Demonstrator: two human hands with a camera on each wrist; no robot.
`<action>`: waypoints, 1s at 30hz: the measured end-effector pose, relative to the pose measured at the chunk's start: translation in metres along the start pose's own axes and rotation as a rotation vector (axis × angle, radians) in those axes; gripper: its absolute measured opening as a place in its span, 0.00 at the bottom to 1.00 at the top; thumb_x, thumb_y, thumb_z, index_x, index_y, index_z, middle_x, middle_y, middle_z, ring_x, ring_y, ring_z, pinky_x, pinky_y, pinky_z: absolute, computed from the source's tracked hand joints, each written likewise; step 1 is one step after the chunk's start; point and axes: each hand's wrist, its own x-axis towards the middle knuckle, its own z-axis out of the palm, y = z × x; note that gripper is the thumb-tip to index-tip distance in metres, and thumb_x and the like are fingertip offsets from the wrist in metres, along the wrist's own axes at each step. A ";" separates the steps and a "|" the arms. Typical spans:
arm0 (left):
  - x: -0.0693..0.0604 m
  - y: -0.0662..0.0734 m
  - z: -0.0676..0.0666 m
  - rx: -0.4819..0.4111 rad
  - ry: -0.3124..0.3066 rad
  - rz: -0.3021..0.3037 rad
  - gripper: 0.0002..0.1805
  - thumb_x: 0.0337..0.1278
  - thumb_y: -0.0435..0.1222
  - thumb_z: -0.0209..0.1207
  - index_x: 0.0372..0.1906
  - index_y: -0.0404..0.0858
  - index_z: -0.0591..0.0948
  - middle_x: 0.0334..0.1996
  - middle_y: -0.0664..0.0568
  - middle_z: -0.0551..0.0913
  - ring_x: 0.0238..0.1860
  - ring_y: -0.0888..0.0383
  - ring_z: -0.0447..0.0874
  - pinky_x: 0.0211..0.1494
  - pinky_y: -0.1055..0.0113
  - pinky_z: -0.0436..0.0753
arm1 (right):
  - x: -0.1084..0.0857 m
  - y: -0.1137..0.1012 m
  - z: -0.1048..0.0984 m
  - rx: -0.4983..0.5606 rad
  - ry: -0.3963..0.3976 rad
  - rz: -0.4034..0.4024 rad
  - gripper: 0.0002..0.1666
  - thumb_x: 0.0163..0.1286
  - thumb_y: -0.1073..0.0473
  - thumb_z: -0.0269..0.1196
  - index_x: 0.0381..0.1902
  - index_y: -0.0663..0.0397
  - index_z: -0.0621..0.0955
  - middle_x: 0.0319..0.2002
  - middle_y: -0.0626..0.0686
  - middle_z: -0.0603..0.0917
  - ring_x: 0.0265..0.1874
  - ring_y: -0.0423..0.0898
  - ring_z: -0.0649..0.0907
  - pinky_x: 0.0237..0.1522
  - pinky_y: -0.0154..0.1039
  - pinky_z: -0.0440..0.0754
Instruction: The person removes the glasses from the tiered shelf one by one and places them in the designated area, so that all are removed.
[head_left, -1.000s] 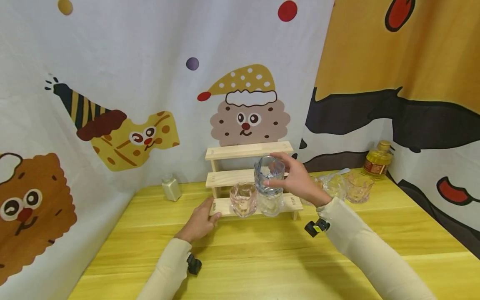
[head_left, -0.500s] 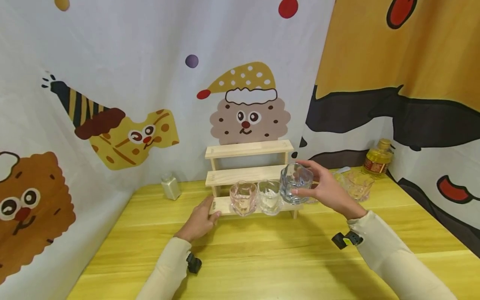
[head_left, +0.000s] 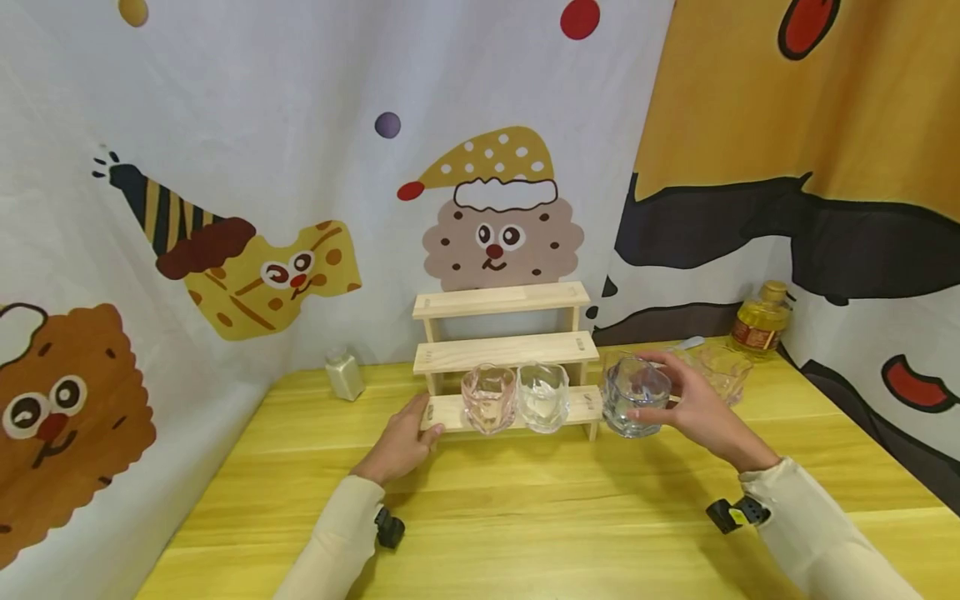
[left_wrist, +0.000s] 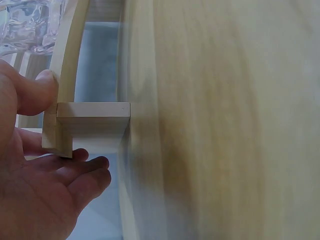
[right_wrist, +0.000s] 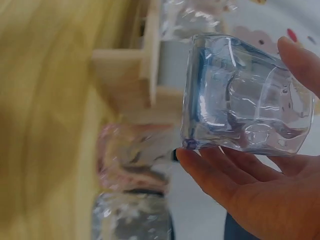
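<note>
- The left hand (head_left: pixel 396 442) gripped the left end of the wooden rack (head_left: pixel 506 352) at its bottom step, thumb above, fingers below
- The right hand (head_left: pixel 705 417), well apart from the left, held a bluish glass (head_left: pixel 637 398) between thumb and fingers, in the air just beyond that step's right end
- A pink glass (head_left: pixel 488 402) and a clear glass (head_left: pixel 543 400) stood side by side on the bottom step
- A small jar (head_left: pixel 345 377) stood left of the rack
- An oil bottle (head_left: pixel 759 323) stood at the far right
</note>
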 end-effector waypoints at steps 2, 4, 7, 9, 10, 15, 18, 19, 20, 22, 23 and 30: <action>0.000 0.000 0.000 0.000 -0.006 -0.006 0.38 0.75 0.39 0.54 0.78 0.28 0.54 0.78 0.31 0.55 0.79 0.36 0.54 0.79 0.40 0.61 | -0.001 0.007 0.000 -0.022 0.002 0.006 0.53 0.60 0.52 0.75 0.77 0.54 0.60 0.65 0.67 0.74 0.61 0.67 0.77 0.50 0.49 0.85; -0.001 0.000 0.000 -0.002 -0.009 -0.009 0.38 0.75 0.39 0.54 0.78 0.28 0.53 0.78 0.31 0.55 0.79 0.36 0.54 0.79 0.40 0.61 | -0.001 0.014 0.001 -0.050 0.000 0.011 0.54 0.59 0.51 0.76 0.76 0.56 0.61 0.66 0.67 0.73 0.63 0.69 0.75 0.53 0.56 0.83; -0.001 -0.001 0.001 -0.003 -0.016 -0.014 0.38 0.75 0.40 0.54 0.78 0.28 0.53 0.78 0.32 0.54 0.79 0.36 0.54 0.79 0.40 0.61 | -0.003 0.023 0.003 -0.077 -0.009 0.036 0.54 0.58 0.49 0.76 0.75 0.58 0.61 0.66 0.66 0.73 0.66 0.71 0.71 0.56 0.65 0.79; -0.002 -0.001 0.001 -0.004 -0.017 -0.012 0.38 0.75 0.39 0.54 0.78 0.28 0.53 0.78 0.31 0.54 0.79 0.36 0.54 0.79 0.40 0.61 | -0.004 0.029 0.005 -0.082 -0.014 0.058 0.54 0.58 0.49 0.76 0.74 0.59 0.61 0.63 0.66 0.74 0.68 0.72 0.69 0.57 0.66 0.78; -0.002 0.000 0.001 -0.004 -0.019 -0.013 0.38 0.75 0.40 0.54 0.78 0.28 0.53 0.78 0.31 0.54 0.79 0.36 0.54 0.79 0.40 0.61 | -0.004 0.032 0.006 -0.082 -0.014 0.067 0.54 0.58 0.48 0.76 0.73 0.60 0.61 0.62 0.65 0.75 0.68 0.71 0.69 0.56 0.65 0.78; -0.002 0.000 0.000 0.007 -0.015 -0.013 0.38 0.75 0.40 0.54 0.78 0.28 0.53 0.78 0.31 0.54 0.79 0.36 0.54 0.79 0.40 0.61 | -0.001 0.042 0.013 -0.126 0.025 0.073 0.53 0.55 0.48 0.78 0.70 0.62 0.64 0.59 0.66 0.78 0.62 0.67 0.74 0.53 0.59 0.79; -0.002 0.000 0.001 0.008 -0.015 -0.015 0.38 0.75 0.40 0.54 0.78 0.28 0.53 0.78 0.31 0.54 0.79 0.36 0.53 0.79 0.40 0.60 | -0.001 0.045 0.017 -0.156 0.040 0.093 0.53 0.53 0.48 0.79 0.68 0.64 0.65 0.58 0.67 0.79 0.60 0.66 0.76 0.51 0.55 0.80; -0.002 0.000 0.001 0.005 -0.017 -0.017 0.38 0.75 0.40 0.54 0.78 0.28 0.53 0.78 0.31 0.54 0.79 0.36 0.53 0.80 0.40 0.60 | -0.001 0.046 0.019 -0.159 0.040 0.097 0.54 0.53 0.48 0.79 0.68 0.65 0.65 0.57 0.68 0.79 0.58 0.65 0.77 0.50 0.54 0.81; -0.002 0.000 0.001 0.006 -0.019 -0.017 0.38 0.75 0.40 0.54 0.78 0.28 0.53 0.78 0.31 0.54 0.79 0.36 0.53 0.80 0.40 0.60 | -0.001 0.047 0.020 -0.161 0.039 0.104 0.54 0.52 0.48 0.79 0.68 0.66 0.65 0.57 0.68 0.79 0.57 0.65 0.78 0.49 0.53 0.82; -0.002 0.000 0.001 0.003 -0.020 -0.014 0.38 0.75 0.40 0.54 0.78 0.27 0.53 0.78 0.30 0.54 0.79 0.36 0.53 0.80 0.40 0.59 | 0.000 0.049 0.022 -0.162 0.042 0.111 0.54 0.51 0.49 0.80 0.67 0.66 0.64 0.55 0.68 0.80 0.55 0.63 0.79 0.46 0.49 0.82; -0.002 0.001 0.001 0.004 -0.022 -0.015 0.38 0.75 0.40 0.53 0.78 0.27 0.53 0.78 0.30 0.54 0.79 0.36 0.52 0.80 0.40 0.59 | 0.000 0.049 0.023 -0.161 0.042 0.112 0.54 0.51 0.50 0.80 0.67 0.67 0.64 0.55 0.68 0.80 0.53 0.62 0.80 0.44 0.48 0.82; 0.000 0.001 0.001 0.008 0.002 0.001 0.38 0.74 0.39 0.54 0.78 0.27 0.54 0.78 0.31 0.56 0.78 0.36 0.56 0.79 0.41 0.61 | 0.005 0.051 0.026 -0.154 0.036 0.116 0.55 0.51 0.50 0.80 0.67 0.67 0.63 0.55 0.69 0.79 0.52 0.62 0.81 0.43 0.46 0.83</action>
